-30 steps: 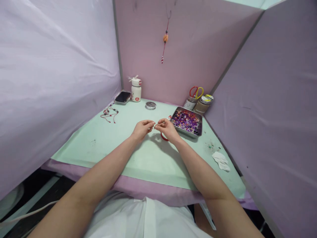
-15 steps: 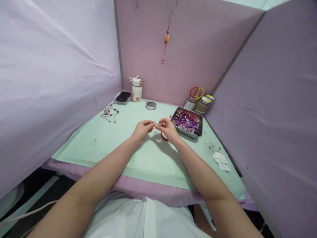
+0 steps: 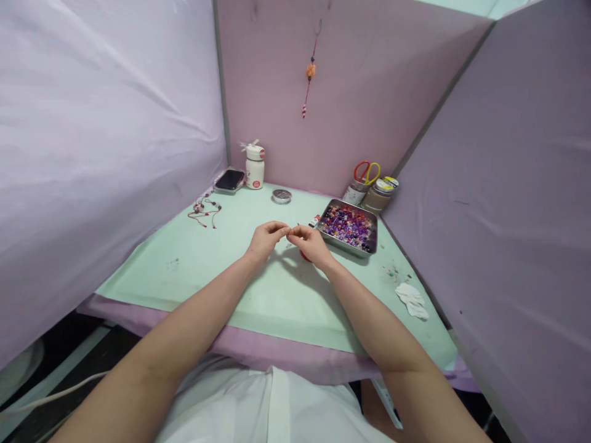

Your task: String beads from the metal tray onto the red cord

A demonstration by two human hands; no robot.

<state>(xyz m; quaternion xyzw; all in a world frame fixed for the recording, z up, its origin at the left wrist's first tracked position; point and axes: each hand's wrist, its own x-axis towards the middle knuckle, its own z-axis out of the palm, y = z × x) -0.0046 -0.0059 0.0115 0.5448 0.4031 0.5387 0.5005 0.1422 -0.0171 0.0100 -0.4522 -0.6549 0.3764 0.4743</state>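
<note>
Over the middle of the pale green table, my left hand and my right hand meet fingertip to fingertip, both pinched closed. Whatever they pinch is too small to make out. Partly hidden under my right hand, a red ring-shaped thing lies on the table. A metal tray of purple, red, clear and dark beads stands just right of my right hand. Between the tray and that hand lies a small red, white and black item.
A round clear case, white bottle and phone stand at the back left, near a beaded red cord. Scissors in a can and a jar stand behind the tray. A crumpled tissue lies right.
My right hand has shifted slightly down and left, so its fingertips now meet those of my left hand. The small item beside the tray shows more. My left hand has barely moved.
</note>
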